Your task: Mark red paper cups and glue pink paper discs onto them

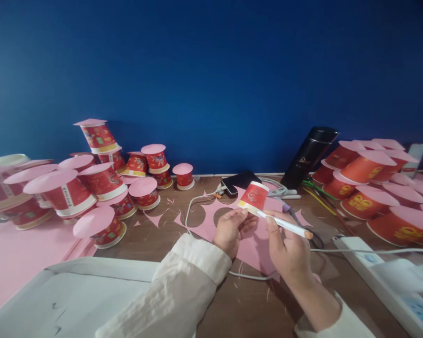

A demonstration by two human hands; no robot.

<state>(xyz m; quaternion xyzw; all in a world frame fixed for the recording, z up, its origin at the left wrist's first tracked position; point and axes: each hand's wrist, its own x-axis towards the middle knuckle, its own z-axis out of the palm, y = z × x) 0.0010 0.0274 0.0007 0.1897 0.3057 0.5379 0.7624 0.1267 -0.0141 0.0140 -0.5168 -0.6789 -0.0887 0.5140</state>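
My left hand [231,231] is closed on the lower edge of a red paper cup [254,195] with a dragon print and a white and yellow rim. The cup is upside down and slightly tilted above the desk. In my right hand [289,248] is a white pen [288,225] with an orange end, its tip close to the cup's rim. I cannot tell whether the tip touches it. Below both hands lies a pink paper sheet [248,253] with round holes cut in it.
Upturned red cups topped with pink discs are stacked at left [102,180] and right [368,166]. Behind my hands are a phone [241,181] and a black bottle [308,155]. A white power strip [384,277] lies at right; a white cable [188,211] crosses the desk among pink scraps.
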